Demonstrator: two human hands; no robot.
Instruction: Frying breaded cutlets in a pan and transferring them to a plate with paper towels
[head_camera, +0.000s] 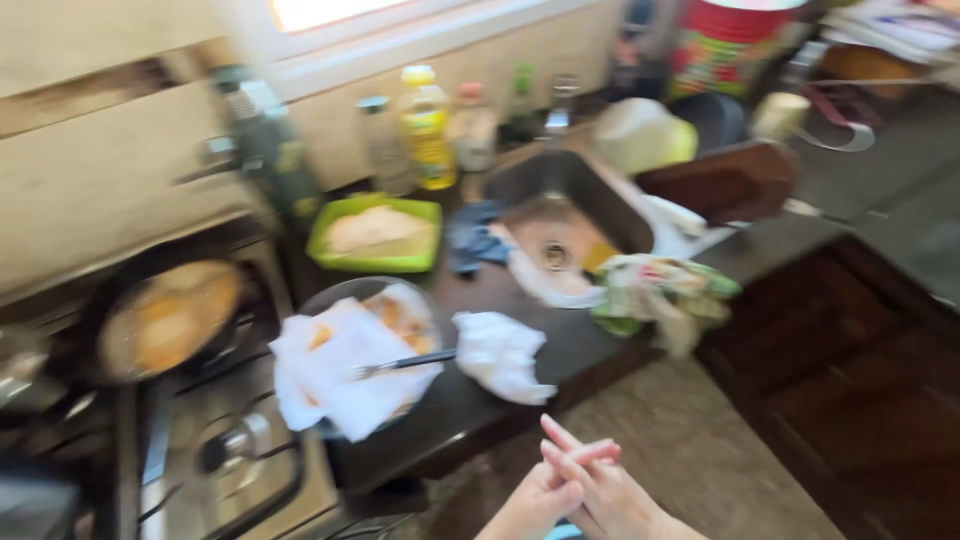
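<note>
Both hands are seen nearest the lens, at the bottom edge: the left hand (530, 505) and the right hand (610, 490) are pressed together, fingers overlapping, and nothing is gripped between them. They are held over the floor, apart from the counter's edge.

From the left, a dark frying pan (165, 318) with pale golden food is set on the stove (230, 460). Just beside it, a plate (365, 345) lined with white paper towel (335, 375) carries several fried pieces, and a fork (400, 364) is laid across it. A crumpled white cloth (500, 355) lies to its right on the dark counter (470, 410). Behind, a green tray (375, 235) of pale coating is placed. Some pieces look already fried and drained, while food remains in the pan, so the cooking is judged partly done.

Further right, a steel sink (560, 220) is sunk in the counter, with a patterned rag (660, 290) draped at its front edge. Bottles, among them a yellow oil bottle (428, 125), are lined under a bright window (330, 15). Dark wooden cabinets (860, 370) and a speckled floor (690, 450) are seen at right. Everything is blurred.
</note>
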